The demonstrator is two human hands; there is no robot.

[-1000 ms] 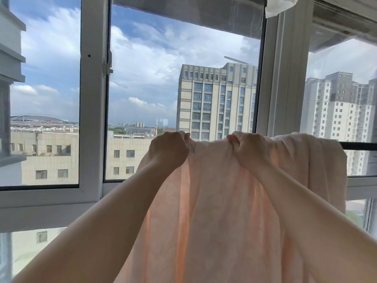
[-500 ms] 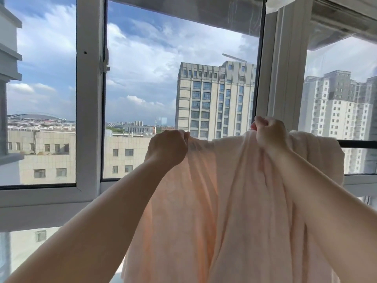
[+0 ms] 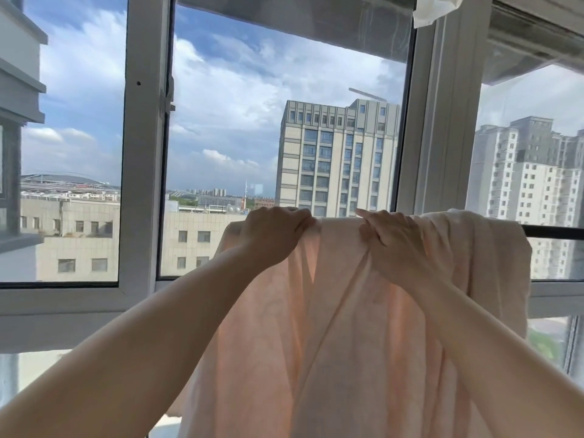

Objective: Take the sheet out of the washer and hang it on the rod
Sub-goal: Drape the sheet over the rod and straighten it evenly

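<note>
Window frame [image 3: 145, 153]: white, glazed, filling the view behind everything; I see city blocks and sky through it.
Sheet [image 3: 331, 343]: pale peach, draped over the rod and hanging down toward me in long vertical folds; bunched thicker at its right end [image 3: 493, 248], thinner and less spread at its left.
Rod [image 3: 556, 232]: dark bar running level, left to right; bare only at far right, the rest hidden under the cloth.
Left grip [image 3: 275, 232]: left hand closed on the sheet's top fold at the rod line, near the cloth's left edge.
Right grip [image 3: 398, 245]: right hand pinching the top fold, just beside the left, fingers curled into the cloth.
Key relation: the sheet's long axis lies along the rod; the bunched surplus lies to the right of both grips, nearer the right hand.
Judgement: I read this as spreading; the washer is out of view.
</note>
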